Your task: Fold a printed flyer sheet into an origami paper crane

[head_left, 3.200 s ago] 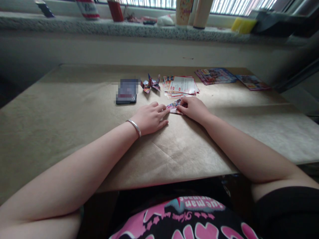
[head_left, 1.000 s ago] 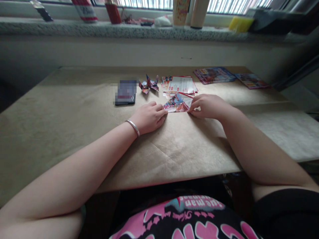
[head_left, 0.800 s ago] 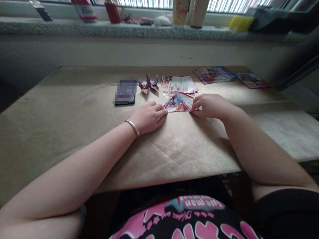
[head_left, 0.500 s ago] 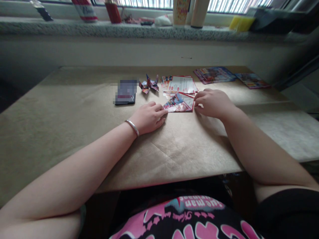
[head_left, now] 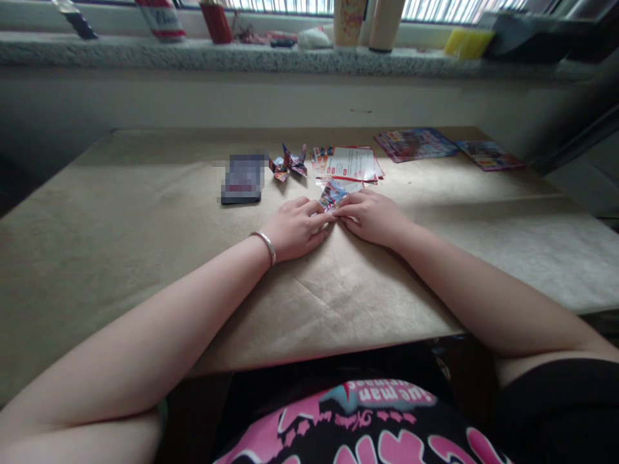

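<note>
A colourful printed paper, partly folded, lies flat on the table between my two hands. My left hand, with a silver bangle at its wrist, presses the paper's left corner down with its fingers. My right hand holds the paper's other side at the near edge, its fingertips almost meeting those of my left hand. Much of the paper is hidden under the fingers. Just behind it lie printed sheets, the top one white with a red border. Folded paper figures, like origami cranes, stand to the left of these sheets.
A dark, blurred-out phone-like object lies left of the paper figures. A stack of colourful cards and another printed card are at the back right. Bottles, a red can and a yellow item line the stone windowsill.
My right hand has moved left, carrying the paper's right side over toward my left hand. The paper now shows narrower. My left hand stays at its corner.
</note>
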Tool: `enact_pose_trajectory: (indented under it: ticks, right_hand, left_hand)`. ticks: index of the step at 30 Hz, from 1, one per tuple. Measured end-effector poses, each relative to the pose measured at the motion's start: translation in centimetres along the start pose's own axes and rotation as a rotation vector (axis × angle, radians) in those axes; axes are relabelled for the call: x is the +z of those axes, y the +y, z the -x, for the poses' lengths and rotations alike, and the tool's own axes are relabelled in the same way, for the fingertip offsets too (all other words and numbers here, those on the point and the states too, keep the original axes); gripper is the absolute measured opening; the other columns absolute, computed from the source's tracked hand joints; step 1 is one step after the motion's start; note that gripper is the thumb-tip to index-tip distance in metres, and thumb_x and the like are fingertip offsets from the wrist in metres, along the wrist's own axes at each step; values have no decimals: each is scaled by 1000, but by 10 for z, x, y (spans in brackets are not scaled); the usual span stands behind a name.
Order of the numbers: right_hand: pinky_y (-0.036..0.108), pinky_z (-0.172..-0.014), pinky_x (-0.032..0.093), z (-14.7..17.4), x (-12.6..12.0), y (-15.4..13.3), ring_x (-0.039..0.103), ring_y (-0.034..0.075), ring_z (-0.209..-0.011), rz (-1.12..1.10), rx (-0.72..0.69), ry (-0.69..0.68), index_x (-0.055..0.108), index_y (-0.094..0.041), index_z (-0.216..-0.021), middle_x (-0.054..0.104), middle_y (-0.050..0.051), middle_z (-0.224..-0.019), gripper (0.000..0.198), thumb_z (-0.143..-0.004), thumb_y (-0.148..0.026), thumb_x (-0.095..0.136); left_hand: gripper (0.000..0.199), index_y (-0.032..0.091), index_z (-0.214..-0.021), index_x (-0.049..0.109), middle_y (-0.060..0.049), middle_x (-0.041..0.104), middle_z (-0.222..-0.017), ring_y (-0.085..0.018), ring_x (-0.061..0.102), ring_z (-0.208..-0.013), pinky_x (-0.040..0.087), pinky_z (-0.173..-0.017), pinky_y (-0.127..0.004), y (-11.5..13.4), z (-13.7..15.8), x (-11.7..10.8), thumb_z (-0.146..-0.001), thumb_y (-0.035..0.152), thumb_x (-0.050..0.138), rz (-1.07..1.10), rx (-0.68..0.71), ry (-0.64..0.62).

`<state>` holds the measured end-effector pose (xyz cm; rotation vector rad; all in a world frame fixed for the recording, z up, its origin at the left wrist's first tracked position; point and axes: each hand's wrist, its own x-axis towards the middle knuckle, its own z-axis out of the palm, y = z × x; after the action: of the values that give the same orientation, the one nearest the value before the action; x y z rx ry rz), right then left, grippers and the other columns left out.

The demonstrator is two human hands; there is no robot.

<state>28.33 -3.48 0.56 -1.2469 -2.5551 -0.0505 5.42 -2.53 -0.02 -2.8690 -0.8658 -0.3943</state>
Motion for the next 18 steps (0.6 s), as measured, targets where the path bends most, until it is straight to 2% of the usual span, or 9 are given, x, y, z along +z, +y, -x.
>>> enact_pose_trajectory:
  ticks: [12,18]
  right_hand:
    - [37,-82,47,1,-3,-11,62,23,-95,84,10,0,79,-24,-104,75,4,-112,31,-97,-30,49]
    - [36,-77,45,0,-7,-19,63,24,-97,144,44,-21,79,-22,-101,75,5,-113,34,-98,-33,47]
  left_hand:
    - [33,20,-115,70,-8,71,-118,-25,62,-101,49,-90,-41,-12,9,-13,-98,32,45,-9,57,-58]
    - [32,16,-101,73,-8,74,-108,-22,66,-94,51,-86,-36,-15,11,-22,-98,28,43,31,101,-86]
